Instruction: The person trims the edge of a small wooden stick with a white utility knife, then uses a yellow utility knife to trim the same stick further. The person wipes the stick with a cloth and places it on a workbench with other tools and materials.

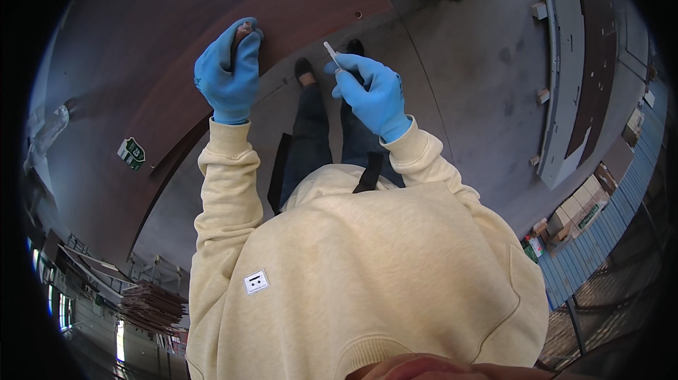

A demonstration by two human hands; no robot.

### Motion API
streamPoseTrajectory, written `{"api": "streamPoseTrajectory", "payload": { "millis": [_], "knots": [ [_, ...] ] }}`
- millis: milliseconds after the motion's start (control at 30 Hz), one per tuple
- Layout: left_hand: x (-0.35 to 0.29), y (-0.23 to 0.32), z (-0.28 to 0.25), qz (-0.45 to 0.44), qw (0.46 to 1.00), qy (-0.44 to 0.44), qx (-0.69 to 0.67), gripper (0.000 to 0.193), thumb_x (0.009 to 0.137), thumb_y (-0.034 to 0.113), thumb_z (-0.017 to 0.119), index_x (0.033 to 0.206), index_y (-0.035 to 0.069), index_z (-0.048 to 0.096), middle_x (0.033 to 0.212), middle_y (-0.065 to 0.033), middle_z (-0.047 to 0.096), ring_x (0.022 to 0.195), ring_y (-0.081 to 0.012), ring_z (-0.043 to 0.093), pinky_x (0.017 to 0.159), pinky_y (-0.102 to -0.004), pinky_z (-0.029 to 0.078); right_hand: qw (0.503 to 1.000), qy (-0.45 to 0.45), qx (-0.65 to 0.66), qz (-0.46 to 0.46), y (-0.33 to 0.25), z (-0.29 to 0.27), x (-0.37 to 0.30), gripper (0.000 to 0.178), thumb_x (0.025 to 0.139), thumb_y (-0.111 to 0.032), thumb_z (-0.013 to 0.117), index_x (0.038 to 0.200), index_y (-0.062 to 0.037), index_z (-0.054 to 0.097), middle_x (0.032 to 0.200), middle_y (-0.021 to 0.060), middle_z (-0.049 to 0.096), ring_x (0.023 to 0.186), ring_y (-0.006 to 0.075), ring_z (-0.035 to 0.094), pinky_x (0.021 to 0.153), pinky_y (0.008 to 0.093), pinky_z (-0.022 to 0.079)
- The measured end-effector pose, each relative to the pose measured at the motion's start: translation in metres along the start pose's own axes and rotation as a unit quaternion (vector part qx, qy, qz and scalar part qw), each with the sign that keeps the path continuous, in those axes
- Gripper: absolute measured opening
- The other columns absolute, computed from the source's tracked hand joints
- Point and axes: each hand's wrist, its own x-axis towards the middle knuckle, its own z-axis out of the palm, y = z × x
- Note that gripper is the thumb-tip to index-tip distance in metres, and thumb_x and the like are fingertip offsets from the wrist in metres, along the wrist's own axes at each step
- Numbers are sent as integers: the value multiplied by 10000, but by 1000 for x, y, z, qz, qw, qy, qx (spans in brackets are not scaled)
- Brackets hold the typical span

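Observation:
Both my hands wear blue gloves and are raised in front of me. My left hand [229,73] is closed over the edge of a large reddish-brown panel [296,6]. A small reddish-brown thing [244,29] shows between its fingers; what it is I cannot make out. To the right, over the gap above my legs, my right hand [371,90] pinches a thin white stick [330,50] between thumb and fingers. The stick tilts up and to the left, and its lower end is hidden by the glove. Two round holes show near the panel's far right corner.
A green and white label [131,153] lies on the panel at left, with clear plastic film [49,129] beyond. Grey and brown boards [572,83] rest on small blocks at right. Cardboard boxes [579,205] stand beside blue corrugated sheeting [590,249]. Stacked brown panels [152,306] are at lower left.

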Motion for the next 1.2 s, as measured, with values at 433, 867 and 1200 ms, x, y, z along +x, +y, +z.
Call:
{"api": "streamPoseTrajectory", "payload": {
  "millis": [433,867,1200],
  "knots": [
    [-2,-5,0,21,999,-8,24,210,1008,55,737,1203,-20,756,1091,-126,809,881,-161,789,678,-230,605,988,57,129,67,1,-21,10,243,1037,-131,672,1253,-40,735,1088,99,814,750,111,756,617,199,565],
    [0,-4,2,30,999,-5,17,211,1010,54,734,1208,-18,754,1103,-135,808,891,-178,794,714,-250,628,979,85,177,56,19,2,8,235,1041,-139,675,1245,-40,738,1022,90,814,742,122,759,606,207,559],
    [3,2,4,23,1000,13,8,153,963,50,789,1103,-15,783,1007,-116,817,839,-184,793,763,-290,642,989,22,132,69,11,23,5,242,1025,-120,684,1243,-44,758,1012,69,814,707,87,723,603,200,539]
  ]
}}
